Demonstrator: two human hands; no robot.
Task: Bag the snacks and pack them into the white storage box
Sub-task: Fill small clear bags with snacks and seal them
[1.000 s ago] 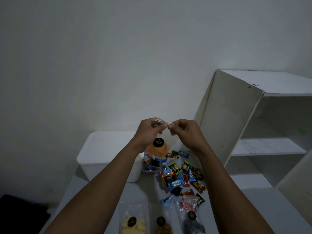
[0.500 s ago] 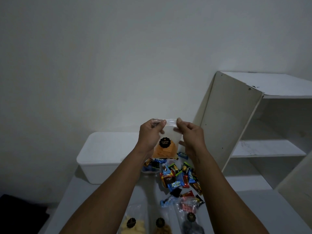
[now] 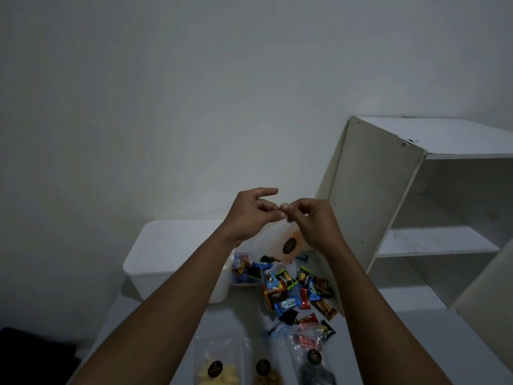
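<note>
A clear bag of orange snacks (image 3: 288, 244) with a round black sticker hangs just under my hands, above the table. My right hand (image 3: 315, 222) pinches its top edge with curled fingers. Fingertip to fingertip with it, my left hand (image 3: 249, 216) pinches the same edge, its index finger sticking out straight. The bag's mouth is hidden between my fingers. The white storage box (image 3: 166, 245) stands at the back left with its lid on. Loose wrapped candies (image 3: 294, 293) lie in a heap on the table below the bag.
A small clear tub of candies (image 3: 244, 270) sits against the box's right side. Three filled bags lie at the near edge: yellow (image 3: 216, 369), brown (image 3: 263, 372) and dark (image 3: 315, 366). A white shelf unit (image 3: 369, 207) stands at the right.
My hands were apart at the bag's two top corners; now they have come together at the middle of its top edge. The bag has sunk and tilted below them.
</note>
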